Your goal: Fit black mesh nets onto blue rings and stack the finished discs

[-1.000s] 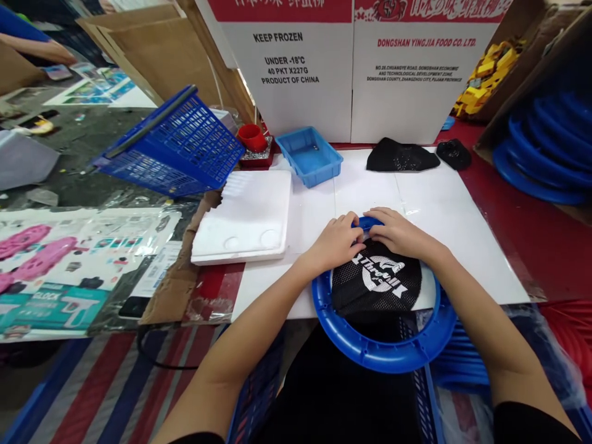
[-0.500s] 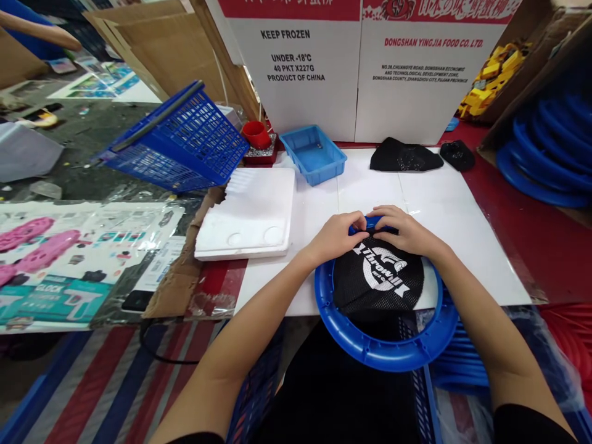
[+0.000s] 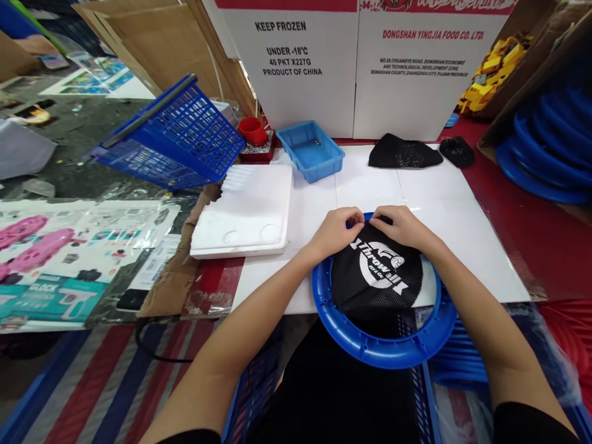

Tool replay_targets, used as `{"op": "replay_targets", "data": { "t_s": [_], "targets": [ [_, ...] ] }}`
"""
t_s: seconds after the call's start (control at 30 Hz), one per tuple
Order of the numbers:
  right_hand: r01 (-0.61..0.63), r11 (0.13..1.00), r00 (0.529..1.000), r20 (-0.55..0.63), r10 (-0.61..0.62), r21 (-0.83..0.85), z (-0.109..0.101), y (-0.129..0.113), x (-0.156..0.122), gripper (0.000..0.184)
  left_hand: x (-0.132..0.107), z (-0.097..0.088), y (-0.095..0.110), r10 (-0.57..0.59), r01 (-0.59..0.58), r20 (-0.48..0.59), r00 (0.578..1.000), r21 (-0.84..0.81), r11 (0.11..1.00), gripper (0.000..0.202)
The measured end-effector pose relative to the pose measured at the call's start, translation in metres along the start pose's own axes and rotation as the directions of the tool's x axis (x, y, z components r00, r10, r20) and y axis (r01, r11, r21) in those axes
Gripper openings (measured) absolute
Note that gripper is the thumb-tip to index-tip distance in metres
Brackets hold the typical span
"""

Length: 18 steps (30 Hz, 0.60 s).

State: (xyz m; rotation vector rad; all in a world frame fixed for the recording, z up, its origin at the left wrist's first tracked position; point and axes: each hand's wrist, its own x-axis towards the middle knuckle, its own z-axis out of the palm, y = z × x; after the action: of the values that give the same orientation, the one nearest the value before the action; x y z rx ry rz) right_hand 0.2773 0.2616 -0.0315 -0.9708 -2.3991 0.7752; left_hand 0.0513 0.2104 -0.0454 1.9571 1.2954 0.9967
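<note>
A blue plastic ring [image 3: 383,353] lies at the table's near edge, its front part jutting out over my lap. Across its opening spreads a black mesh cloth [image 3: 346,280] with a white printed logo. At the ring's far side, my left hand [image 3: 340,229] pinches the cloth's upper edge between thumb and fingers. Close beside it, my right hand [image 3: 398,227] pinches the same edge, fingers bent. The fingertips of both hands nearly meet over the rim. Further back on the white table top lie a black cloth piece [image 3: 402,153] and a smaller one [image 3: 457,152].
A white foam block [image 3: 243,213], a blue tray [image 3: 312,154] and a red cup [image 3: 253,131] stand to the left. A blue basket [image 3: 180,139] leans beyond them. White cartons [image 3: 309,92] wall off the back. More blue rings [image 3: 546,148] are stacked at right.
Both hands have shifted slightly at the far rim, fingers now pinching the cloth's edge there. The ring stays in place; the view has moved a little.
</note>
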Motion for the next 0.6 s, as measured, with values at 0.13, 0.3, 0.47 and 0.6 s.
{"op": "replay_targets", "data": {
  "t_s": [0.13, 0.3, 0.47, 0.6],
  "targets": [
    [-0.021, 1.0, 0.999, -0.024, 0.021, -0.004, 0.003, 0.002, 0.002, 0.02, 0.0, 0.001, 0.001, 0.023, -0.022, -0.016, 1.0, 0.066, 0.998, 0.011],
    [-0.025, 1.0, 0.998, -0.052, 0.025, -0.011, 0.008, 0.005, 0.003, 0.019, -0.001, 0.001, 0.003, 0.036, -0.033, -0.026, 0.999, 0.11, 0.993, 0.012],
    [-0.035, 0.999, 0.997, -0.075, 0.034, -0.017, 0.012, 0.005, 0.004, 0.017, -0.002, 0.002, 0.003, 0.061, -0.059, -0.009, 0.998, 0.191, 0.98, 0.015],
    [-0.093, 0.995, 0.992, -0.077, 0.095, 0.035, 0.013, 0.002, 0.007, 0.015, -0.004, 0.003, 0.009, 0.067, -0.084, 0.062, 0.996, 0.356, 0.931, 0.021]
  ]
}}
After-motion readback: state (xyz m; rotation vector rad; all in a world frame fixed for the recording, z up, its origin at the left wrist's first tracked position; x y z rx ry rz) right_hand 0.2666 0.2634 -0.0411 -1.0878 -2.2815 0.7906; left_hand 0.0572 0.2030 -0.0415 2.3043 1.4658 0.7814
